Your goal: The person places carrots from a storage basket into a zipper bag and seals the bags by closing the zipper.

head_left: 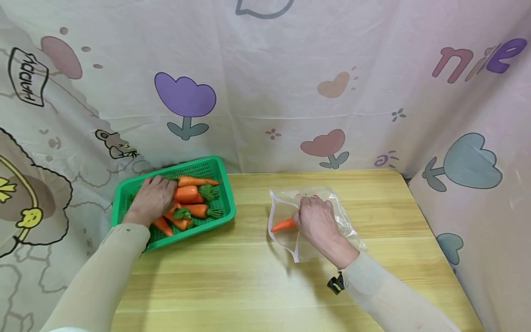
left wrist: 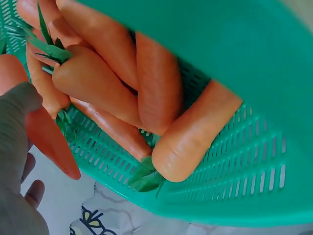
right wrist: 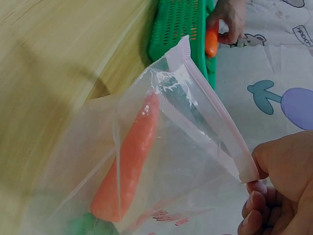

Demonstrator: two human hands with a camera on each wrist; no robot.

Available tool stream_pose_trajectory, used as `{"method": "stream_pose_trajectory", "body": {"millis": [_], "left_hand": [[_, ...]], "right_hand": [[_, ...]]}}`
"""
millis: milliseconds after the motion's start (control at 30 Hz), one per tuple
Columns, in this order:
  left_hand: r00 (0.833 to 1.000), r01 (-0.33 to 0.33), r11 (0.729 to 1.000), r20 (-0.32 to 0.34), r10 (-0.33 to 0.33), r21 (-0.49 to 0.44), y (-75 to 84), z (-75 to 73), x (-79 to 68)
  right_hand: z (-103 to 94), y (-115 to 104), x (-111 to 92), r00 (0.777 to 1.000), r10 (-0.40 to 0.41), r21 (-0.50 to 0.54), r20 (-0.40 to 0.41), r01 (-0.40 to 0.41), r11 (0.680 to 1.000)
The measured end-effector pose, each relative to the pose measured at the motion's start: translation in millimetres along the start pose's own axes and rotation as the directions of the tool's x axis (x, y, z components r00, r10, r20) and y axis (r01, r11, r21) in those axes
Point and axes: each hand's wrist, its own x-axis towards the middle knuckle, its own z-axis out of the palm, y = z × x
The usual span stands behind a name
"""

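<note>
My left hand (head_left: 152, 199) is at the left part of a green plastic basket (head_left: 229, 196). In the left wrist view its thumb and fingers grip a carrot (left wrist: 46, 132) beside the basket's rim. Several other carrots (left wrist: 98, 83) with green tops lie in the basket. My right hand (head_left: 319, 219) pinches the white zip edge of a clear zip bag (right wrist: 195, 161) between thumb and fingers. Inside the bag lies one carrot (right wrist: 129, 161), its tip toward the bag's mouth. The bag's mouth gapes on the side facing the basket.
Everything rests on a light wood-grain table (head_left: 232, 281). A printed cloth (head_left: 265, 92) with flowers and cartoon figures hangs behind and at both sides, close to the basket's far edge. A small black device (head_left: 336, 283) sits at my right wrist.
</note>
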Motion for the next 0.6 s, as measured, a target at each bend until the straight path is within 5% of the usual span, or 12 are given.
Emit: {"method": "stream_pose_trajectory", "body": {"millis": [33, 133, 333, 600], "left_hand": [[0.993, 0.082, 0.989, 0.074, -0.091, 0.123, 3.8, -5.0, -2.2], [0.961, 0.159, 0.980, 0.209, -0.182, 0.121, 11.9, -12.8, -0.5], [0.963, 0.157, 0.977, 0.197, -0.184, 0.148, 28.4, -16.6, 5.8], [0.987, 0.135, 0.987, 0.073, -0.141, 0.086, 42.6, -20.4, 8.8]], "right_hand": [[-0.1, -0.2, 0.1, 1.000, -0.002, 0.001, 0.000, 0.002, 1.000], [-0.2, -0.8, 0.1, 1.000, -0.004, 0.003, 0.000, 0.004, 1.000], [-0.3, -1.4, -0.5, 1.000, -0.006, 0.012, -0.012, 0.006, 1.000], [-1.1, -1.5, -0.2, 1.000, -0.014, 0.007, -0.013, 0.014, 1.000]]}}
